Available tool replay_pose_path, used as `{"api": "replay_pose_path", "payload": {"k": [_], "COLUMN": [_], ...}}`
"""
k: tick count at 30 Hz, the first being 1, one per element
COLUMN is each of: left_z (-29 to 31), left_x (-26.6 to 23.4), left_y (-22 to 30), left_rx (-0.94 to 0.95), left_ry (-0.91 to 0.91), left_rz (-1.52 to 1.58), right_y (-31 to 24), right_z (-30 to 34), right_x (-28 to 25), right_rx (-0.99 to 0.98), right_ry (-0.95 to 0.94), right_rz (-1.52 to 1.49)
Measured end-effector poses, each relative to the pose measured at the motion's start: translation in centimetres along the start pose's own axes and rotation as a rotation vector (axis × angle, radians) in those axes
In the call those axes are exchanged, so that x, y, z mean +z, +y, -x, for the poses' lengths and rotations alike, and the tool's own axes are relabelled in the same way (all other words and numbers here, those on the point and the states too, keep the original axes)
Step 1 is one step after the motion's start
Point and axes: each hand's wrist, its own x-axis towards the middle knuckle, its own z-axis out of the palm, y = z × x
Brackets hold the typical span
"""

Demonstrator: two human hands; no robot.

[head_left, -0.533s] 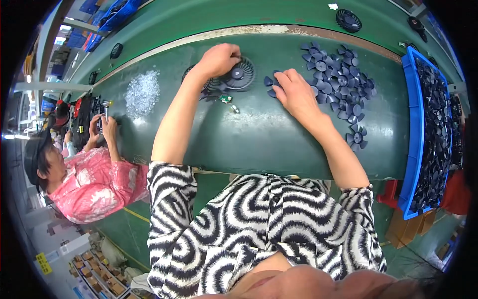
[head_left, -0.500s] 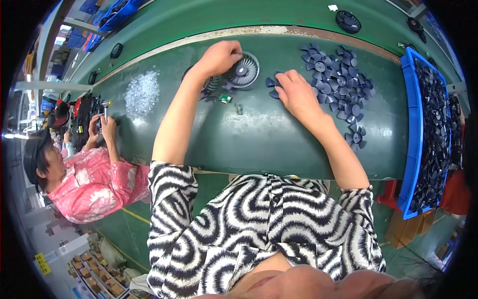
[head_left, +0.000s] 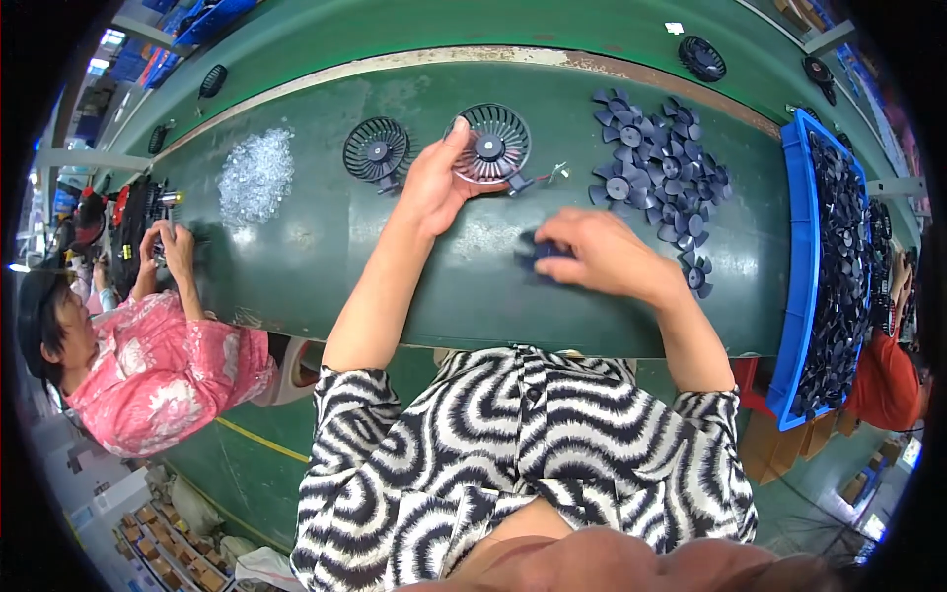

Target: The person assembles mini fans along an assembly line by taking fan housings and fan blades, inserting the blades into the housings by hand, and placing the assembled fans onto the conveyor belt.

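Note:
My left hand [head_left: 441, 178] grips a round black fan housing [head_left: 500, 122] by its rim, the thumb resting on the slatted face. A short lead runs from this housing to a small circuit board [head_left: 560, 172] on its right. In my right hand [head_left: 607, 252] is a dark blue fan blade [head_left: 544, 259], smeared by motion and partly hidden by the fingers. A second black fan housing [head_left: 377, 135] lies on the bench to the left of my left hand. Several loose dark blue fan blades [head_left: 671, 170] are heaped beyond my right hand.
Small clear parts [head_left: 256, 176] form a pile on the green bench [head_left: 296, 286] at left. A blue crate [head_left: 800, 266] full of dark blades stands at the right edge. Another black fan part [head_left: 701, 59] lies past the ledge. A co-worker in pink [head_left: 168, 375] works at left.
My left hand has taken hold of the fan housing and turned its face up. My right hand has drawn a fan blade away from the heap toward me.

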Motion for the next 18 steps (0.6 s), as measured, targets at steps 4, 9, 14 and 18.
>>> {"api": "replay_pose_path", "payload": {"k": [4,9,14,18], "left_z": [0.5,0.9,1.1,1.1], "left_x": [-0.7,-0.2,0.3,0.2], "left_y": [-0.2,-0.8,-1.9,-2.0], "left_rx": [0.076,0.082,0.212,0.27], "left_ry": [-0.088,-0.092,-0.042,-0.022], "left_rz": [0.003,-0.003,-0.124,-0.2], "right_y": [-4.2,-3.5,-1.9,-1.8], "right_z": [-1.8,-6.1,-8.0,-7.8], "right_x": [-1.7,-1.1,1.0,1.2], "right_rx": [0.01,-0.013,0.011,0.004], "right_ry": [0.018,0.439,0.4,0.418], "right_rz": [-0.286,0.216,0.304,0.245]}}
